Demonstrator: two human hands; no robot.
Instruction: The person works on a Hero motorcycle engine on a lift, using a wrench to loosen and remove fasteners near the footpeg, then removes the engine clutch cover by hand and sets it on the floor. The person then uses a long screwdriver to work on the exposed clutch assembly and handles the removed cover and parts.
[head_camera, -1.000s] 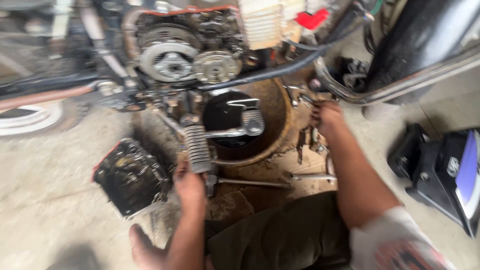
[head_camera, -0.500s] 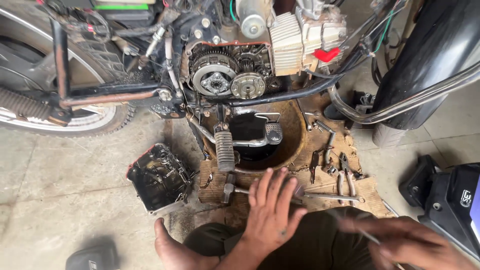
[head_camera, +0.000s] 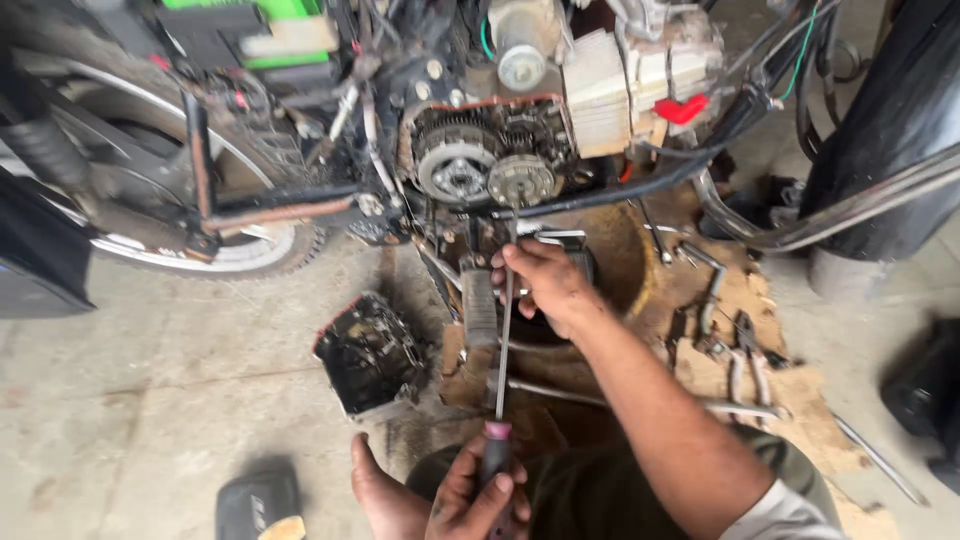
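Your long screwdriver (head_camera: 503, 340) runs almost straight up the view, its long axis from 6 o'clock to 12 o'clock, leaning very slightly right at the top. The tip points at the small round gear (head_camera: 520, 180) on the open side of the motorcycle engine (head_camera: 480, 160); whether it touches the gear, you cannot tell. The pink and black handle end sits at 6 o'clock, low in the view.

Your left hand (head_camera: 480, 495) is closed around that handle, fingers wrapped over it. Your right hand (head_camera: 545, 285) is curled round the shaft about a third of the way down from the tip, pinching it, with your forearm coming in from 4 o'clock.

At 9 o'clock from the shaft, an oily engine cover (head_camera: 372, 352) lies on the floor. At 3 o'clock, pliers (head_camera: 745, 350) and other tools rest on a piece of cardboard (head_camera: 790, 400).

Compared with 0.5 s ago, your right hand has come in from the lower right edge to the shaft, and your left hand has dropped from the spread, flat reach over the tools to the handle. The screwdriver now stands aimed at the engine.
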